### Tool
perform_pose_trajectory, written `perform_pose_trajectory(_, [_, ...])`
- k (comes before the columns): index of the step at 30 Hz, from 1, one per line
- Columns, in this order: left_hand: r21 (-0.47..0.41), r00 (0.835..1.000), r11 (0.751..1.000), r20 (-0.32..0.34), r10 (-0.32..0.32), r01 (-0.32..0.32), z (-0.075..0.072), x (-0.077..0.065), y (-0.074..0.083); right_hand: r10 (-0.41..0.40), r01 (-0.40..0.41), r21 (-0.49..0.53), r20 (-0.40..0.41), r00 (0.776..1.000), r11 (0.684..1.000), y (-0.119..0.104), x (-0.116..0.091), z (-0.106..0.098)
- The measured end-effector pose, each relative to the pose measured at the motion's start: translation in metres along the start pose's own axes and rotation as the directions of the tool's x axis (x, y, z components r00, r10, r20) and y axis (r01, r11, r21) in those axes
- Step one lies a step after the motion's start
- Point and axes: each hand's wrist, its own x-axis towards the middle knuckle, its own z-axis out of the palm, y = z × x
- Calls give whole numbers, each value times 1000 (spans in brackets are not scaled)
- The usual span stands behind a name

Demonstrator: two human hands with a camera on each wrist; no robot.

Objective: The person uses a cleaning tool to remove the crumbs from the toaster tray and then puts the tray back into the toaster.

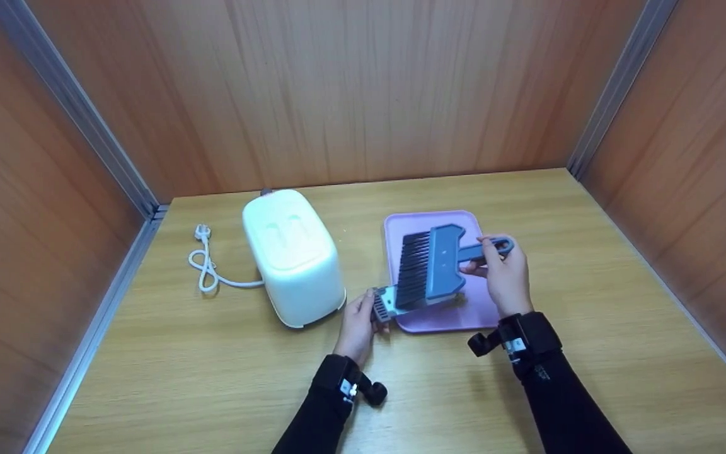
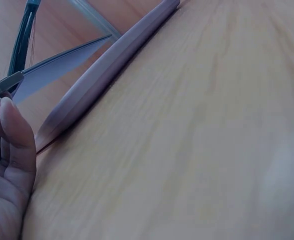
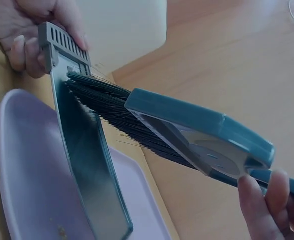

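Note:
My left hand (image 1: 358, 321) grips the grey slotted end of a narrow metal crumb tray (image 3: 89, 150), fingers on one side and thumb on the other. The crumb tray slants over a purple tray (image 1: 483, 309), its far end low. In my right hand (image 1: 507, 277) is the handle of a wide blue brush (image 1: 445, 261), pinched between thumb and fingers. Its dark bristles (image 3: 122, 110) meet the crumb tray close to the grey end. Brown crumbs (image 3: 62, 232) lie on the purple tray. From the head view, the brush hides much of the crumb tray.
A white toaster (image 1: 293, 258) with a closed top stands left of the purple tray. Its white cord and plug (image 1: 205, 258) lie looped on the table (image 1: 212, 378) further left. Wooden panels (image 1: 369, 88) enclose the back and both sides.

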Motion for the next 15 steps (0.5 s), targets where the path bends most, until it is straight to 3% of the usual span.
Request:
perform_pose_trajectory(7, [25, 1000, 1000, 1, 11, -12, 1, 0, -1, -17, 18, -45, 19, 1000, 999, 0, -3, -1])
perform_pose_trajectory(15, [18, 1000, 1000, -14, 8, -7, 1, 0, 0, -30, 44, -136, 103, 994, 990, -9, 3, -14])
